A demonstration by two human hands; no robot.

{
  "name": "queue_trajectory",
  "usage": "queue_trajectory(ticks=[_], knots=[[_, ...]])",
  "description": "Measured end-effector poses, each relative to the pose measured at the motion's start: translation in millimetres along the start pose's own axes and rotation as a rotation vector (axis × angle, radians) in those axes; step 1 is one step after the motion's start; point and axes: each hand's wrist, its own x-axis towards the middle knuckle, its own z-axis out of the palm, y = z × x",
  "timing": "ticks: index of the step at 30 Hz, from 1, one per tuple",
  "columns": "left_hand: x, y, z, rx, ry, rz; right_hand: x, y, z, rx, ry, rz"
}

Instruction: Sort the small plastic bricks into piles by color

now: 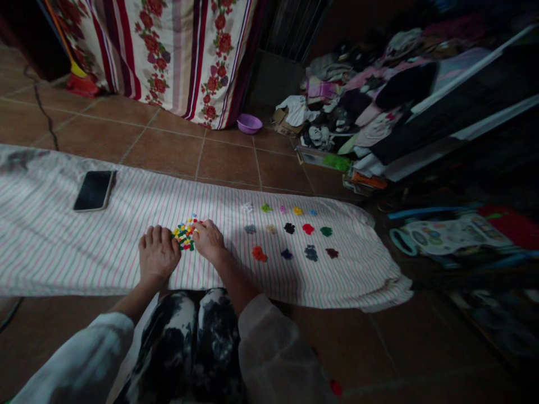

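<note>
Striped cloth: multicolored pieces heaped between both hands
Left hand: palm down, grip unclear
Right hand: fingers bent over pieces, hold unclear
Touch: best light, avoiding scatter

The room is dim, and the striped cloth is the brightest broad surface. The light source is out of view. Soft shadows cross the cloth, the darkest patch near its front edge. To the right of the cloth, the shelving sinks into near-black and looks stretched and smeared towards the frame edge. On the cloth, the coloured bits stay distinguishable, though their fine outlines are soft.
</note>
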Motion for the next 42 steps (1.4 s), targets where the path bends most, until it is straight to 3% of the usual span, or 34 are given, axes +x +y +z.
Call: queue_trajectory(ticks=[7, 15, 18, 26, 37, 42], knots=[[0, 0, -1.3, 0.013, 0.014, 0.016, -4, 2, 4, 0.069, 0.086, 0.017], [0, -1, 0.2, 0.016, 0.011, 0.013, -3, 20, 22, 0.389, 0.274, -0.035], [0, -1, -0.5, -0.003, 0.010, 0.008, -4, 28, 29, 0.523, 0.342, 0.012], [0, 2, -5.5, -0.009, -0.028, -0.010, -15, 37, 34, 0.714, 0.349, 0.063], [-2, 1, -4.4, -0.049, -0.002, -0.013, -74, 41, 12, 0.796, 0.303, 0.125], [-2, 1, -7.9, -0.068, -0.008, -0.011, -104, 62, -6, 0.812, 0.437, 0.208]])
